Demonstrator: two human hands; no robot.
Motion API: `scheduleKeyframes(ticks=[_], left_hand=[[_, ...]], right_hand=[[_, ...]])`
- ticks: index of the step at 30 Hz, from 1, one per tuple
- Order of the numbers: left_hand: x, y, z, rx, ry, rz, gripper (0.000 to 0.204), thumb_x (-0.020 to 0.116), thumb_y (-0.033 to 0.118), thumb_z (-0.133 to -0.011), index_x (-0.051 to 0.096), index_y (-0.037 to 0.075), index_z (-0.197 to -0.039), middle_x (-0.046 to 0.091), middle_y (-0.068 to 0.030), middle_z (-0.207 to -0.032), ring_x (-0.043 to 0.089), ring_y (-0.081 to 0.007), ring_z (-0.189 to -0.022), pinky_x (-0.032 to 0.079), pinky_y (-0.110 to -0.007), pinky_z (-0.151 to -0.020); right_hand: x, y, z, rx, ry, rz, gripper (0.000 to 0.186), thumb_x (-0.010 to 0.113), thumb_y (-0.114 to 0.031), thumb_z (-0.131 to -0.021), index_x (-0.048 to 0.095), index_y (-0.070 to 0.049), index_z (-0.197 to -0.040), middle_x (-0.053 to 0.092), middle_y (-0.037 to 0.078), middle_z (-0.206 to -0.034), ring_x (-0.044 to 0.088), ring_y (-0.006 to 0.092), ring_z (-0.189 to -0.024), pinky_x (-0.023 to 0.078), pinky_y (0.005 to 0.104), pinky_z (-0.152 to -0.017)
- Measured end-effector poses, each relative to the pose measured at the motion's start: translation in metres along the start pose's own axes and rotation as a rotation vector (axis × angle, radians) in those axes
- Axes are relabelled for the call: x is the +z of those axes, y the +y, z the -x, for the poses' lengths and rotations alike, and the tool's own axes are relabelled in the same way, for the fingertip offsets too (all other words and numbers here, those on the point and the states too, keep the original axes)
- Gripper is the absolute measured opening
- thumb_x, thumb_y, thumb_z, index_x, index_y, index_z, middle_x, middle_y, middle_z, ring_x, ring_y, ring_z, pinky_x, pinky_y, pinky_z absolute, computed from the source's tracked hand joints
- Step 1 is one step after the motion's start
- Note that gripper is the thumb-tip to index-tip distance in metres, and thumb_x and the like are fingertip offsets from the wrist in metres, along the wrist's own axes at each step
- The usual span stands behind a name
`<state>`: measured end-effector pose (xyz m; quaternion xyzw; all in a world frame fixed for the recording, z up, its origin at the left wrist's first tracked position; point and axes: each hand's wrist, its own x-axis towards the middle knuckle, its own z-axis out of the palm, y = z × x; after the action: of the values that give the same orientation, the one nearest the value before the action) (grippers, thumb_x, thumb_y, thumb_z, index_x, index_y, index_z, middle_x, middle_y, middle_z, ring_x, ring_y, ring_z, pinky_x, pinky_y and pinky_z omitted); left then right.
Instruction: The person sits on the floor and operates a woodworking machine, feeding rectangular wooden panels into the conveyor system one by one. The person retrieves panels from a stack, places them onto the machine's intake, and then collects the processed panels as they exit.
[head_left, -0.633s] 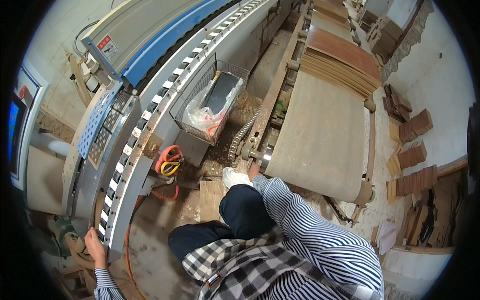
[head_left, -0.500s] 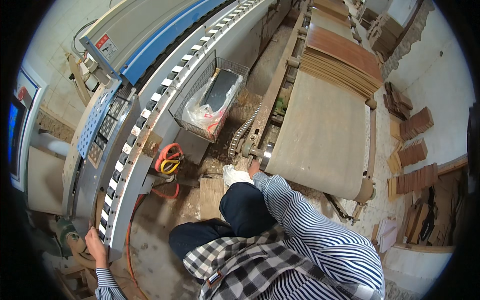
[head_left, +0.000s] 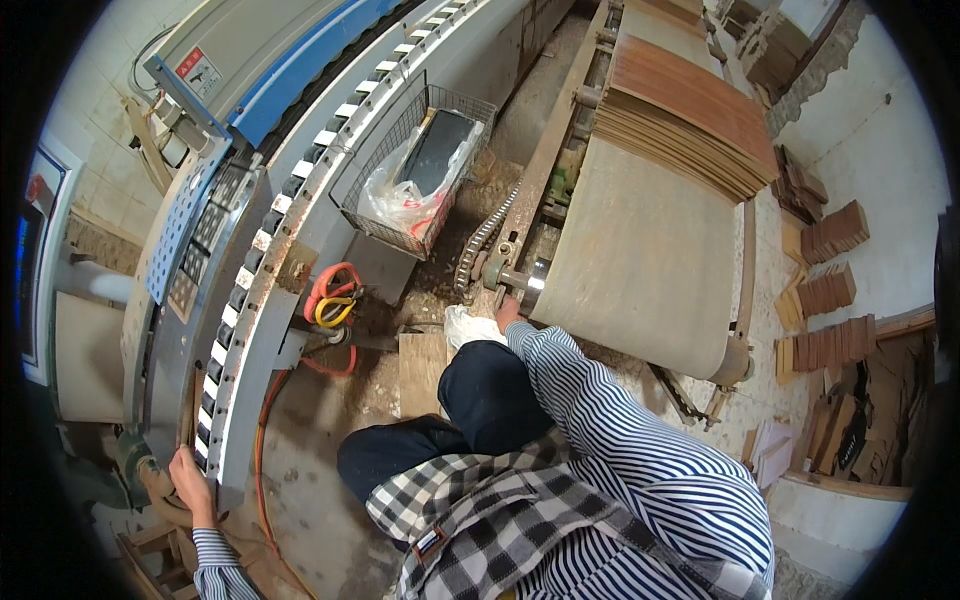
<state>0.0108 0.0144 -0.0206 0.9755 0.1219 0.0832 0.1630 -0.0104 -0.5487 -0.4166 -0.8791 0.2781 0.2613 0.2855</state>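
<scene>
My left hand (head_left: 190, 482) is closed at the near end of the long grey machine (head_left: 240, 440), beside its row of black and white rollers (head_left: 214, 368). A thin brown edge runs up from its fingertips; what the fingers grip is too small to make out. My right hand (head_left: 509, 314) reaches to the near left corner of the belt conveyor (head_left: 640, 250) and touches the end of its frame, below the roller shaft. Most of its fingers are hidden. Just left of it, over my knee, lies a crumpled white cloth or bag (head_left: 468, 326).
A stack of brown boards (head_left: 685, 110) lies on the belt. Between the machines hang a wire basket (head_left: 400, 240) with a plastic bag and dark slab, and red and yellow scissor-like handles (head_left: 334, 295). An orange hose (head_left: 262, 430) crosses the floor. Wood pieces (head_left: 838, 230) lean right.
The view has shifted slightly, and the stack of boards on the belt sits a little nearer. Both my hands stay at the same spots.
</scene>
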Motion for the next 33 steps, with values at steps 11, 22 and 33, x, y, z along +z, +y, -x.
scheduleKeyframes(ticks=[11,22,33], left_hand=[[0.002,-0.003,-0.004,0.060,0.025,0.048,0.040,0.038,0.029,-0.090,0.039,-0.005,-0.069,0.038,-0.0064,-0.058,0.032,-0.0153,-0.056,0.028,-0.034,-0.053],[-0.004,0.003,-0.004,-0.025,-0.079,0.065,0.038,0.041,0.028,-0.091,0.042,-0.004,-0.071,0.042,-0.0055,-0.063,0.034,-0.0156,-0.060,0.031,-0.033,-0.058],[0.002,-0.002,-0.007,0.029,-0.004,0.073,0.038,0.039,0.027,-0.090,0.036,-0.001,-0.065,0.033,-0.0018,-0.056,0.029,-0.0120,-0.054,0.023,-0.033,-0.050]], right_hand=[[-0.010,-0.003,0.021,0.057,0.228,-0.169,0.031,0.041,0.004,-0.084,0.050,-0.002,-0.113,0.055,0.025,-0.102,0.056,0.0398,-0.081,0.046,0.0446,-0.070],[0.019,0.011,-0.028,0.078,-0.119,0.357,0.040,0.028,-0.015,-0.096,0.032,-0.007,-0.135,0.033,0.012,-0.138,0.049,0.0300,-0.100,0.044,0.0407,-0.083],[0.052,0.021,-0.062,-0.051,-0.046,0.886,0.038,0.038,-0.014,-0.092,0.041,-0.002,-0.129,0.034,0.013,-0.136,0.043,0.0310,-0.109,0.040,0.0483,-0.086]])
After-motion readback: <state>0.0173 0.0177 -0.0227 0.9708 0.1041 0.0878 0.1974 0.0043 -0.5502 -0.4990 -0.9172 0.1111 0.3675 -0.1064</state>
